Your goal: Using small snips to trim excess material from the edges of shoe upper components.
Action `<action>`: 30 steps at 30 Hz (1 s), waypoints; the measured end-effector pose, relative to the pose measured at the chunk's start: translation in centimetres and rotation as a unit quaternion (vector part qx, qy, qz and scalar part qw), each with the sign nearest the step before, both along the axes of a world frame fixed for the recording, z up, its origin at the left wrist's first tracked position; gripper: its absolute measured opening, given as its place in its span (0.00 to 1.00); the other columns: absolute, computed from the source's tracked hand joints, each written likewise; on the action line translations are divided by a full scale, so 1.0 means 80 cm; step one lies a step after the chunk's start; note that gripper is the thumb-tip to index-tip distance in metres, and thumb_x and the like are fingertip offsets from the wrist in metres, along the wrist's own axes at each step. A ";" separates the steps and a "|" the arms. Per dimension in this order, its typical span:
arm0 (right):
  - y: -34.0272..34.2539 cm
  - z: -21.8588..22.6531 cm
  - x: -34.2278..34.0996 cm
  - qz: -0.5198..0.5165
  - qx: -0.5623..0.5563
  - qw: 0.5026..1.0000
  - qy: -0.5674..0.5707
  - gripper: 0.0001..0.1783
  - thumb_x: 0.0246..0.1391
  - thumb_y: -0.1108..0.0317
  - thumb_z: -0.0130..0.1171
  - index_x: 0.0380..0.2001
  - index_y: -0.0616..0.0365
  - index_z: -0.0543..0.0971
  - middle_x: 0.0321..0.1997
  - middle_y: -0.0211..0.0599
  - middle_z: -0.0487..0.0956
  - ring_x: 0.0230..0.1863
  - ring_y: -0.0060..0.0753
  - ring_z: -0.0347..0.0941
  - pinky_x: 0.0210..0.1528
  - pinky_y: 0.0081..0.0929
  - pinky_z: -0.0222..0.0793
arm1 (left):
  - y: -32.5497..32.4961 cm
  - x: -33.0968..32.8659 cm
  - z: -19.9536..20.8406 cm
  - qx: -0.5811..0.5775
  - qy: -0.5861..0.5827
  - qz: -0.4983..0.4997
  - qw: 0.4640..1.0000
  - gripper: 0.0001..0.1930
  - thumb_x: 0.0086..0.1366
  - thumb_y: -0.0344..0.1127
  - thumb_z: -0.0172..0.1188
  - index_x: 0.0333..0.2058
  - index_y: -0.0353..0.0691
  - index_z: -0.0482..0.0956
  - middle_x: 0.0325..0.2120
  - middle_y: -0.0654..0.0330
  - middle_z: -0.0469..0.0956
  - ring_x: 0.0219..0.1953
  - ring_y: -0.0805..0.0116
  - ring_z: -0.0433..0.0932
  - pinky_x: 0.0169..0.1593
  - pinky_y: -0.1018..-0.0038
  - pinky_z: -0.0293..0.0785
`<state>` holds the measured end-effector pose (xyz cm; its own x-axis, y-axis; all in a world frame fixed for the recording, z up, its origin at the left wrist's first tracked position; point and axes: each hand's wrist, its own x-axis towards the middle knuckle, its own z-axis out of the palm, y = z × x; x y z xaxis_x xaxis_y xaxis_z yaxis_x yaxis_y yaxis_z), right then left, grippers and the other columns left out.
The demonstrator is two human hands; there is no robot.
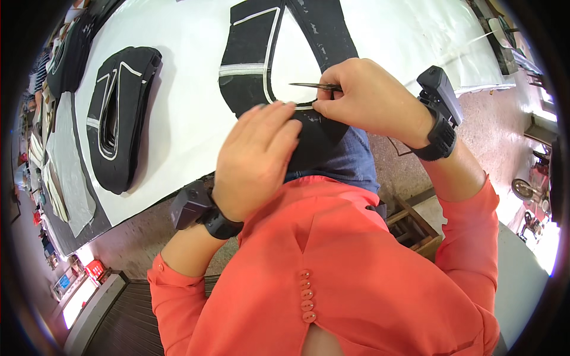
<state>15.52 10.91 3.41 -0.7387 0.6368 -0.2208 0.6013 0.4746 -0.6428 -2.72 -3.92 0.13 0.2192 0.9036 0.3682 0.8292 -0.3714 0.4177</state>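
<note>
A black fabric piece [244, 52] with a teardrop opening lies at the near table edge, its lower end hanging toward my lap. Narrow white tape [269, 56] follows the opening's edge, and a wider white band crosses the left side. My left hand [255, 148] rests on the fabric with its fingers stretched out, close to the bottom of the curve. Across from it, my right hand [365, 98] pinches the tape at the curve between thumb and finger. Small pointed scissors [312, 85] are tucked in that same hand, blades pointing left; their handles are mostly hidden.
On the white-covered table [184, 29], a stack of similar black pieces [133, 118] lies to the left. Farther left are a black garment [71, 53] and grey sheeting [68, 160]. A wooden crate [415, 228] stands below the table on the right.
</note>
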 end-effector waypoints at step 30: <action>0.060 0.003 0.003 0.122 -0.037 0.992 -0.009 0.13 0.45 0.65 0.65 0.22 0.67 0.78 0.16 0.37 0.70 0.19 0.26 0.66 0.25 0.26 0.65 | 0.028 0.028 0.006 0.015 0.054 -0.036 0.998 0.14 0.55 0.23 0.59 0.41 0.39 0.79 0.50 0.61 0.80 0.57 0.53 0.75 0.58 0.57 0.72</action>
